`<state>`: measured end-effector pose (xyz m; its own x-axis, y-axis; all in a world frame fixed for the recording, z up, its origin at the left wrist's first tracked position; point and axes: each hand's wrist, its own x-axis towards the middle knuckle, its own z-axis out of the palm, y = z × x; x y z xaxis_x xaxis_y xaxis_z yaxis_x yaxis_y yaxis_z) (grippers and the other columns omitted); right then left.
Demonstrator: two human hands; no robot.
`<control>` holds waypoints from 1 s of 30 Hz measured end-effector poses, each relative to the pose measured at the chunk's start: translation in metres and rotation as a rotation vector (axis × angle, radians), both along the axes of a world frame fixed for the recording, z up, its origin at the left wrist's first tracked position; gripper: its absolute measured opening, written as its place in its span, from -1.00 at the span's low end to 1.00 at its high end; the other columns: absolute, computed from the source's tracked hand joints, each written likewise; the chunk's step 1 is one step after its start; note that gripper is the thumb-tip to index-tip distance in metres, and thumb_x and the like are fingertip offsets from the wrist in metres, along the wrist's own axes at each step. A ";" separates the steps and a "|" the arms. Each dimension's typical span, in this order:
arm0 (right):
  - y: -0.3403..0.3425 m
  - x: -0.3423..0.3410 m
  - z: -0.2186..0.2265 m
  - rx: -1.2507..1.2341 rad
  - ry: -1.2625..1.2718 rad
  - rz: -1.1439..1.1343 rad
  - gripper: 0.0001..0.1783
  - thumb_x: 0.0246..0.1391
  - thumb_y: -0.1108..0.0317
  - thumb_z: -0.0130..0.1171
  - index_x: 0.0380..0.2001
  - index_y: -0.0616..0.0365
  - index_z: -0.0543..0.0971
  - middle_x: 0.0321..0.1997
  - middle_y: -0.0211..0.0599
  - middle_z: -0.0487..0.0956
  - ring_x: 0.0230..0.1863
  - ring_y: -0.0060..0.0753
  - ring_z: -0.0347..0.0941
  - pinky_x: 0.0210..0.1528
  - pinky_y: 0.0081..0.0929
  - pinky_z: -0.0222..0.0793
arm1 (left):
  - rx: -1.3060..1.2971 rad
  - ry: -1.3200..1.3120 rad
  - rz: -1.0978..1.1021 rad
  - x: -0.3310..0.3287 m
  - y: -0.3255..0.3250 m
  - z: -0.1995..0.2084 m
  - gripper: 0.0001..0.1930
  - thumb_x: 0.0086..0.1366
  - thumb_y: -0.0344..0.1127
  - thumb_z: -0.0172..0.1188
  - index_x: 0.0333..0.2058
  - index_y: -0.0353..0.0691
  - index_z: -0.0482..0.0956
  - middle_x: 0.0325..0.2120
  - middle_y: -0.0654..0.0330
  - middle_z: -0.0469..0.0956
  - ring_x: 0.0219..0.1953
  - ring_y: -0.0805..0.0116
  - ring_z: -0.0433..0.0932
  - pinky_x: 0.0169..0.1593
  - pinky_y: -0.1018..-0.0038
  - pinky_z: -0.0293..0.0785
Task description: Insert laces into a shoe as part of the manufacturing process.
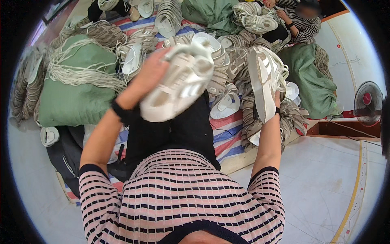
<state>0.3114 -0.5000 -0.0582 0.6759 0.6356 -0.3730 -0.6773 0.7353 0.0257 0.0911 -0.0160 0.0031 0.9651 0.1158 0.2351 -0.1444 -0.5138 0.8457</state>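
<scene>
My left hand (152, 73) is closed on the heel end of a white and beige sneaker (178, 87), held tilted above my lap and slightly blurred. Off to the right, a second sneaker (263, 83) of the same kind stands on end, toe down, its white sole turned outward and its laces hanging loose. Behind it is my right hand (278, 97), which holds it up; most of the fingers are hidden by the shoe. Under and between the two shoes lie stacks of beige shoe uppers (227, 99).
Green sacks (77, 101) stand left, right and at the back; pale laces (81, 73) drape over the left one. More uppers (168, 18) are piled on a striped sheet (227, 138). A fan (367, 97) stands at right. A co-worker in a striped top (302, 24) sits at the back right.
</scene>
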 end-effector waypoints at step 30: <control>0.118 0.009 0.038 -0.707 -0.849 -0.023 -0.68 0.13 0.46 0.02 -0.02 0.25 0.46 -0.17 -0.23 0.58 -0.24 -0.45 0.55 -0.20 -0.50 0.52 | -0.037 0.003 0.025 -0.096 0.088 0.071 -0.67 0.27 -0.48 0.00 0.03 -0.23 0.43 -0.11 0.18 0.53 -0.10 0.38 0.51 -0.03 0.48 0.43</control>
